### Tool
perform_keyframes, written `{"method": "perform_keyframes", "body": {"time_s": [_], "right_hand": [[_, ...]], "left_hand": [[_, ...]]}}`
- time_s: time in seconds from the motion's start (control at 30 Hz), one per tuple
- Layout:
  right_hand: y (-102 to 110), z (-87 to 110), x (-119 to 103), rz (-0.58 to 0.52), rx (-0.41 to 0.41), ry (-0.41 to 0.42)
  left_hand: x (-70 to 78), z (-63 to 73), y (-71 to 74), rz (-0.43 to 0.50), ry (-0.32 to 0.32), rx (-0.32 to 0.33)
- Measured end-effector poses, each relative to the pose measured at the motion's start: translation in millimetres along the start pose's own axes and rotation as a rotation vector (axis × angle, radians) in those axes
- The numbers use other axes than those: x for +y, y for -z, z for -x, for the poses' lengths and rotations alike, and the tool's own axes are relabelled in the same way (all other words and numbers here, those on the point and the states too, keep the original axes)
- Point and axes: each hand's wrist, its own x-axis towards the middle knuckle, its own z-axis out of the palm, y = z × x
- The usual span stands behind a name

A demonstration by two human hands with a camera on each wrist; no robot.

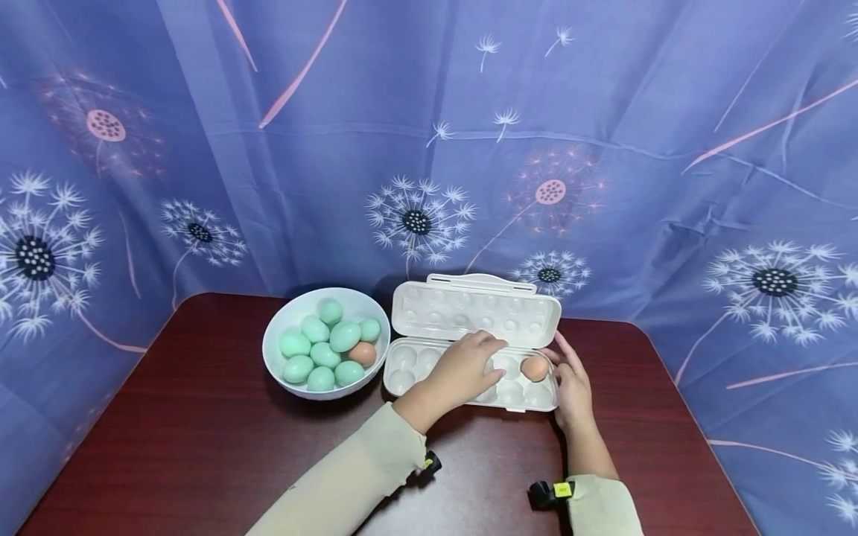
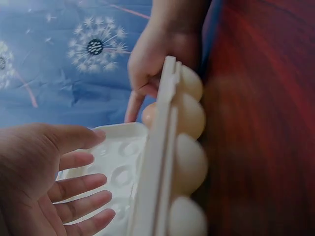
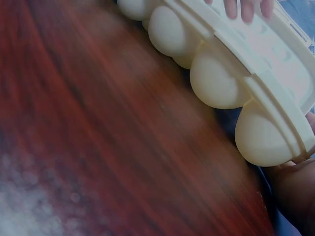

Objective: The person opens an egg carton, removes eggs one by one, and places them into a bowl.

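A white plastic egg carton (image 1: pixel 402 381) lies with its lid (image 1: pixel 476 313) raised toward the back. One brown egg (image 1: pixel 535 368) sits in the back row at its right end. Over the carton's middle hovers my left hand (image 1: pixel 462 368), its fingers spread and nothing between them; it hides some of the cups. In the left wrist view this hand (image 2: pixel 59 182) shows a bare palm in front of the lid. At the carton's right end, my right hand (image 1: pixel 573 387) holds the edge, with one finger stretched toward the back corner. The carton's end hides part of that grip.
To the left of the carton stands a white bowl (image 1: pixel 271 365) with several pale green eggs (image 1: pixel 325 355) and one brown egg (image 1: pixel 363 353). The dark red wooden table (image 1: pixel 201 439) ends at a blue dandelion-print curtain (image 1: pixel 322 208) behind and at both sides.
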Motion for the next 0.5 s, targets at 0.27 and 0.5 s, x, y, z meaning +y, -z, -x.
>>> {"method": "perform_keyframes", "body": {"time_s": [0.27, 0.5], "right_hand": [[7, -5.8, 10, 0.008, -0.001, -0.002], [11, -13.2, 19, 0.008, 0.015, 0.024]], "left_hand": [[15.3, -14.7, -29.4, 0.012, -0.021, -0.025], [27.6, -24.3, -46.5, 0.06, -0.002, -0.036]]}}
